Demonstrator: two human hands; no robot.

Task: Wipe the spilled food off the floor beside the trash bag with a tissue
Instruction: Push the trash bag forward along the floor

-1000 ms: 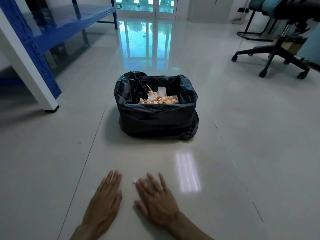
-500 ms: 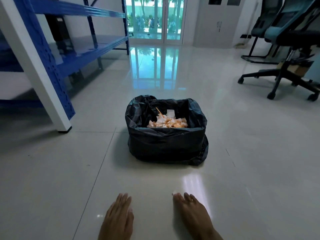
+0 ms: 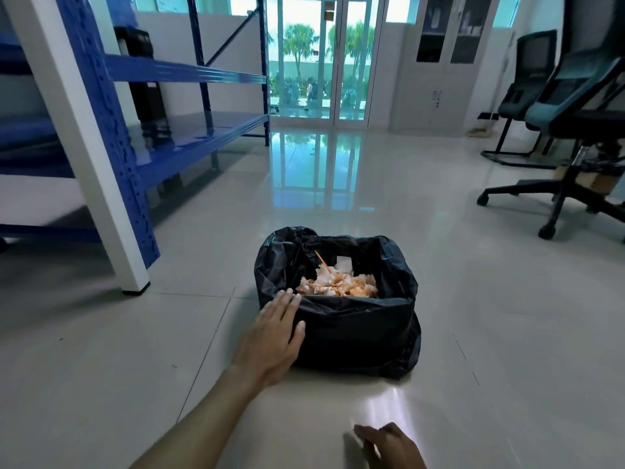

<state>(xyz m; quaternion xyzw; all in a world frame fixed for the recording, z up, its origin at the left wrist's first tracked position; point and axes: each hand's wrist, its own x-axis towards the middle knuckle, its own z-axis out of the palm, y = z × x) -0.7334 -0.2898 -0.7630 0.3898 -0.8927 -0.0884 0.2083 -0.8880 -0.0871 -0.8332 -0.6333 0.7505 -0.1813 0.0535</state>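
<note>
Half a second earlier both our hands lay flat on the floor (image 3: 490,333), well short of the trash bag (image 3: 355,333). By this moment our left hand (image 3: 270,340) had reached forward to the bag's near left corner, and the view had lifted to take in more of the room.

Left grip: fingers (image 3: 287,299) straight and spread, palm down, fingertips at the bag's rim; it clasped nothing, and we could not tell whether the palm pressed the plastic.

Right grip: our right hand (image 3: 389,446) stayed low near the bottom edge, fingers curled over a pale tissue (image 3: 353,439) that touched the floor in front of the bag; the motion blur hid how tightly it closed.

Inside the bag lay orange-stained tissues (image 3: 338,284).
</note>
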